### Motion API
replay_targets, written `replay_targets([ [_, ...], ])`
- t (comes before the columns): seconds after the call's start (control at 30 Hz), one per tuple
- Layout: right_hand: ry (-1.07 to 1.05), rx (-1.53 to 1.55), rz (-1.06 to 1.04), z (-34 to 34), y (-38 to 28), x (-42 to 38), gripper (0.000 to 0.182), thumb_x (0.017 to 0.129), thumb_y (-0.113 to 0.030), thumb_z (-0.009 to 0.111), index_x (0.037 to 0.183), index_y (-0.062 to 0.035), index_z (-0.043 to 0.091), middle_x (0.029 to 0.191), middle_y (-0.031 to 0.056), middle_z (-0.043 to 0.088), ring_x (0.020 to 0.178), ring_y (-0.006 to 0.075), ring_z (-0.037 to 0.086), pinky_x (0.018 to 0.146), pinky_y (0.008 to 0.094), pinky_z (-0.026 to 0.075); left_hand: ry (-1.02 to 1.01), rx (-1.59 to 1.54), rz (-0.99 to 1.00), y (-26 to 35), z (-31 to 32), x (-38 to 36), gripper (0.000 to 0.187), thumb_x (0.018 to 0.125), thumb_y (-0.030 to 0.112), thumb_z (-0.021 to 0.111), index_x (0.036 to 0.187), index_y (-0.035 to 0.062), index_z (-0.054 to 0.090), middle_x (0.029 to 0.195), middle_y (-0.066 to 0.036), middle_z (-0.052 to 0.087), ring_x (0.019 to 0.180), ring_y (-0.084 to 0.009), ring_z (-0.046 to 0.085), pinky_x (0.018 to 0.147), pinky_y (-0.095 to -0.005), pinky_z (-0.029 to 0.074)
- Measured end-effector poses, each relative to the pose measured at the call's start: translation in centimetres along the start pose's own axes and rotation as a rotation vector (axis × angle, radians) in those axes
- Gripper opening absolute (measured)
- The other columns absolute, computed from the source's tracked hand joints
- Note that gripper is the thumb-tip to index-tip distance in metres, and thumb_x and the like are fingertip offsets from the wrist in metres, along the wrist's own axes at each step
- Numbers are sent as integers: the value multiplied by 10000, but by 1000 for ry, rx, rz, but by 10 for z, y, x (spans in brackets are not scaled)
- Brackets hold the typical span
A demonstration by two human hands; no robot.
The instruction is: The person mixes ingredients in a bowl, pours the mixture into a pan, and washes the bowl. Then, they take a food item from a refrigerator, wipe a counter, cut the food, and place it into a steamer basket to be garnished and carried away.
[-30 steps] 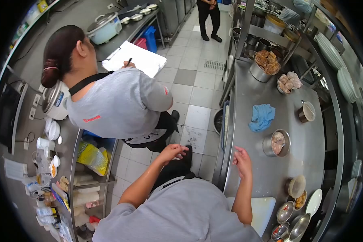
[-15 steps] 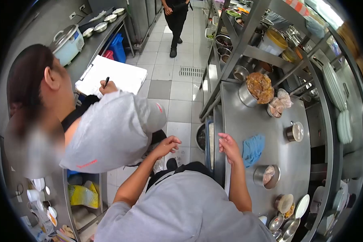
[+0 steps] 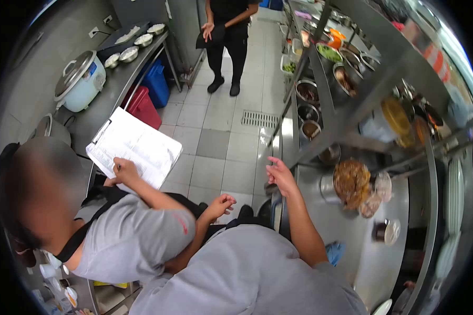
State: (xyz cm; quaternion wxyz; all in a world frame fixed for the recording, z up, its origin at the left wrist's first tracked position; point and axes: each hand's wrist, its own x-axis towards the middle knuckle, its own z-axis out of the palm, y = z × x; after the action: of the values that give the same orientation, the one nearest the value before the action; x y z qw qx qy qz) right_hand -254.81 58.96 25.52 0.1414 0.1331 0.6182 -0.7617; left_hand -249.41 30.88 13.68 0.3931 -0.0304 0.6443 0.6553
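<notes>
My left hand point(image 3: 220, 206) is in front of my waist with its fingers loosely curled and apart, holding nothing. Farther right, my right hand point(image 3: 280, 176) is raised beside the near corner of the steel counter point(image 3: 352, 244), fingers apart and empty. A person point(image 3: 134, 231) in a grey shirt stands at my left with a pen and a clipboard of papers point(image 3: 136, 144). On the counter are a pot of brown food point(image 3: 351, 181), bagged pale food point(image 3: 374, 202), a lidded metal cup point(image 3: 387, 231) and a blue cloth point(image 3: 335, 252), partly hidden by my right arm.
Another person point(image 3: 230, 39) in black stands ahead on the tiled floor, holding something black. At left are a rice cooker point(image 3: 80, 81), bowls point(image 3: 129, 54), a red bin point(image 3: 144, 107) and a blue bin point(image 3: 156, 84). Steel shelving point(image 3: 347, 113) with food containers rises at right.
The view has shifted. My right hand is raised higher and reaches farther forward. The person at left has turned with the clipboard, and the person in black is nearer.
</notes>
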Motion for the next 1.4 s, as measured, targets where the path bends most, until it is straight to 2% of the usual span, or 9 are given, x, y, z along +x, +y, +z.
replay_targets([
  [0.47,-34,75,59,7,-125,394,521,888,-181,629,1349,-108,396,780,10,529,593,94,469,553,278,451,764,-536,101,10,-112,102,188,956,230,547,1066,79,541,1019,-85,639,765,-182,622,617,-293,530],
  [0.7,-191,-850,112,-43,-84,595,371,831,-224,682,1150,-67,579,760,61,619,555,157,570,440,307,458,1006,-667,-162,-34,-198,218,130,895,227,591,939,108,563,915,-74,643,724,-206,620,557,-362,501],
  [0.8,-209,-641,333,-81,-84,618,381,825,-237,674,1166,-88,590,780,63,628,578,148,582,474,287,483,425,809,-335,-64,-273,282,113,849,158,556,882,78,629,922,-145,672,716,-314,641,574,-383,513],
  [0.83,-163,-625,348,-101,-79,625,381,825,-247,675,1160,-87,589,782,65,629,582,154,589,483,288,491,302,917,-279,-52,-286,300,106,827,159,570,839,75,633,901,-155,669,727,-331,641,573,-393,511],
  [0.9,-38,-590,394,-140,-79,633,326,843,-240,657,1120,-81,594,793,68,632,591,170,597,505,302,505,66,1115,-140,-14,-317,337,107,782,162,599,755,68,642,859,-175,664,748,-363,643,571,-415,508],
  [0.97,21,-491,500,-188,-70,648,283,855,-233,646,1093,-87,596,804,71,636,585,177,591,516,316,509,189,1155,421,25,-364,386,171,834,191,543,750,46,578,601,-117,537,474,-235,534,451,-413,455],
  [1.03,191,-424,516,-219,-69,651,199,873,-215,628,1024,-87,601,787,67,625,564,174,570,505,330,501,495,153,-364,104,-378,450,177,815,179,540,725,30,569,579,-125,508,467,-231,517,465,-409,458],
  [1.27,282,-195,749,-326,-16,715,105,884,-179,579,828,-91,571,683,63,576,477,190,536,401,355,437,354,251,-45,413,-406,739,263,906,257,583,1095,74,596,909,-24,624,684,-107,536,558,-286,465],
  [1.4,173,-262,875,-344,-94,806,95,872,-175,591,911,-89,585,715,72,601,513,200,556,432,374,462,220,67,168,618,-379,836,274,938,264,560,1156,98,560,1074,-6,643,847,-124,599,683,-271,486],
])
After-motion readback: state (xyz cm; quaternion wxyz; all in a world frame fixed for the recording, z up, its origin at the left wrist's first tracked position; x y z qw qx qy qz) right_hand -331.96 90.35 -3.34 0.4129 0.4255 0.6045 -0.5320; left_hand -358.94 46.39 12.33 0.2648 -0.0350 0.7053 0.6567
